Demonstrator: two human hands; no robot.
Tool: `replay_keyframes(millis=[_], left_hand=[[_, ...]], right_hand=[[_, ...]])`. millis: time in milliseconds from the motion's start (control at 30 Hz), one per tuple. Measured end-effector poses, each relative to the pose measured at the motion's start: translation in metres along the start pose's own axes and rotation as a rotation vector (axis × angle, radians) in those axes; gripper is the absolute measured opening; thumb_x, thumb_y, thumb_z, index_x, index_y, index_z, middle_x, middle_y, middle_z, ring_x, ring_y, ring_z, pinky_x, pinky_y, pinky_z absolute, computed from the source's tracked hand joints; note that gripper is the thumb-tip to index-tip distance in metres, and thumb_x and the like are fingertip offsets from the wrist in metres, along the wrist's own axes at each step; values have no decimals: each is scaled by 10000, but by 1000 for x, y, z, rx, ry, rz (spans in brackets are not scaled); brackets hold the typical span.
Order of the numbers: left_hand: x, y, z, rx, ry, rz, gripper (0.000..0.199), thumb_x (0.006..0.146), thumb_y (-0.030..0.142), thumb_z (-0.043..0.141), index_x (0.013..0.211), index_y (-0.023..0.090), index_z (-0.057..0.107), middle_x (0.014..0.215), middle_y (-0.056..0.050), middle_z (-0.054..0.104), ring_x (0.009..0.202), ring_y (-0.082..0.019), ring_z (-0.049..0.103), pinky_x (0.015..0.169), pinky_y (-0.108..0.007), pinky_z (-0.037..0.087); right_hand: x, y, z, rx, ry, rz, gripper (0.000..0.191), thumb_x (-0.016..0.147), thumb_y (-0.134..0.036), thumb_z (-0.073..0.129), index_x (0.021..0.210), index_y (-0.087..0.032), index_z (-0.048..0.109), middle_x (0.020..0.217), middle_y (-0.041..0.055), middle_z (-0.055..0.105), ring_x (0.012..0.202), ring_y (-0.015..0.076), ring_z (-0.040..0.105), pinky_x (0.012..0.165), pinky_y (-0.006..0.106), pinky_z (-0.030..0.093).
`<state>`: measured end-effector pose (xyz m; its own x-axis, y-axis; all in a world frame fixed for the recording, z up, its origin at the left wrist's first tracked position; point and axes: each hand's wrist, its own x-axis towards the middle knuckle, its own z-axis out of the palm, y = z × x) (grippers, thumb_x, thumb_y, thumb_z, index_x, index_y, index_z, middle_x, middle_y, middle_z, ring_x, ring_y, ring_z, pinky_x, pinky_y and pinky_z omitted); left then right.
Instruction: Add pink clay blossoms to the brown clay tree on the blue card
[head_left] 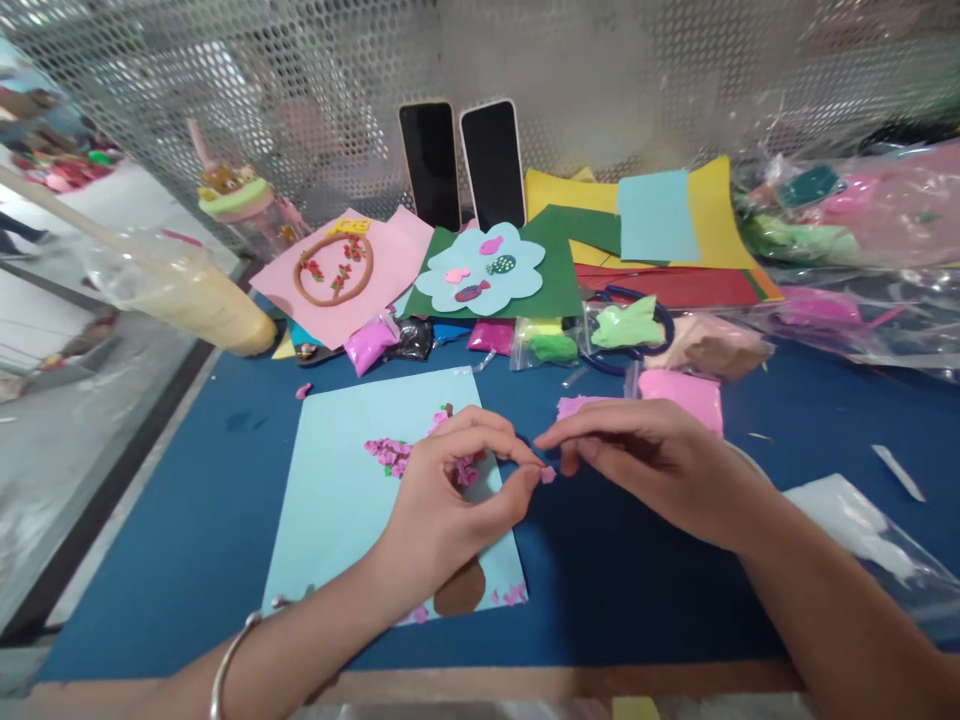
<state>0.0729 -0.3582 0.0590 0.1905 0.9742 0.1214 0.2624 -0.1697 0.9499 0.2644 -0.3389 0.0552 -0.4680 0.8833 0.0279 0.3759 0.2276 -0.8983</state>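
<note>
Left hand [450, 490], right hand [645, 460], fingertips pinching pink clay bit [548, 474]

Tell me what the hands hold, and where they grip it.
A tiny pink clay bit, pinched at its sides between the fingertips of the left hand and right hand.

Both hands [450, 490] [645, 465] — fingertips pinched together

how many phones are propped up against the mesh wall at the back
2. The left black-screened phone and the right black-screened phone stand side by side against the perforated metal wall, behind the craft papers. None seem hidden.
</note>
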Motion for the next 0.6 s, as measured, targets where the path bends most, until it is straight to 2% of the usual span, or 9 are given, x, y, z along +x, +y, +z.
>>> replay_keyframes(millis=[167, 400, 600], left_hand=[[2, -1, -2, 17, 13, 2, 85, 732, 154, 632, 669, 182, 683, 739, -44, 625, 716, -152, 592, 576, -275, 459], [2, -2, -1, 162, 94, 68, 96, 722, 122, 645, 675, 195, 687, 754, -23, 618, 713, -129, 586, 643, -266, 488], [1, -2, 0, 275, 121, 127, 97, 713, 121, 643, 688, 201, 693, 763, -15, 609, 679, -110, 581, 583, -225, 479]], right_hand=[[1, 3, 7, 124, -77, 31, 269, 822, -124, 502, 939, -226, 722, 695, 15, 690, 644, 141, 641, 527, 213, 488], [1, 5, 8, 176, -60, 38, 260, 822, -115, 509, 916, -220, 728, 698, 20, 695, 640, 135, 643, 522, 204, 497], [1, 3, 7, 174, -50, 36, 244, 831, -134, 510, 892, -216, 731, 690, 22, 693, 621, 133, 638, 510, 205, 493]])
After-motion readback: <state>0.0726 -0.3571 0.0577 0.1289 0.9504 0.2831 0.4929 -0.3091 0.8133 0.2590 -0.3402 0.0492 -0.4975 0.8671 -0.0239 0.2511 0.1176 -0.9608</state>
